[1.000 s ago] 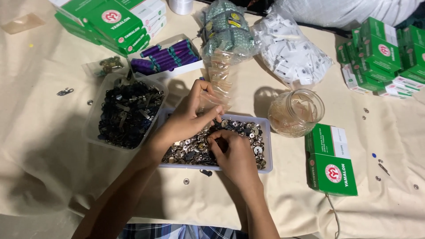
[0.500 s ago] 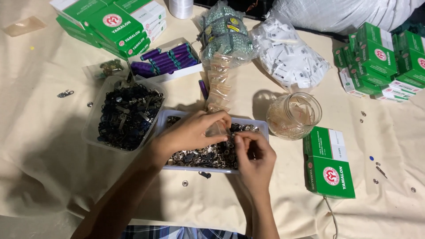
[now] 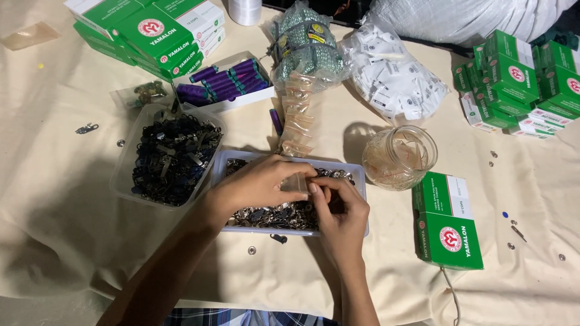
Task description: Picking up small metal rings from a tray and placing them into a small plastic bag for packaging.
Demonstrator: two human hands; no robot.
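Note:
Both my hands hover over a shallow white tray (image 3: 361, 181) filled with several small silvery metal fittings (image 3: 275, 215). My left hand (image 3: 257, 184) pinches a small clear plastic pouch (image 3: 297, 183) by its upper edge. My right hand (image 3: 339, 208) meets it from the right, fingertips pressed against the pouch's open side; whether a fitting sits between those fingers is hidden. A strip of more clear pouches (image 3: 297, 121) lies just beyond the tray.
A clear tub of dark metal fittings (image 3: 172, 154) stands left of the tray, a glass jar (image 3: 400, 157) right of it. Green boxes (image 3: 447, 220) sit at right, far right and top left. A box of purple spools (image 3: 226, 81) and bagged goods (image 3: 393, 75) lie behind.
My left hand came down from above the tray's far edge to its middle, now holding a pouch. My right hand shifted right and up to meet it.

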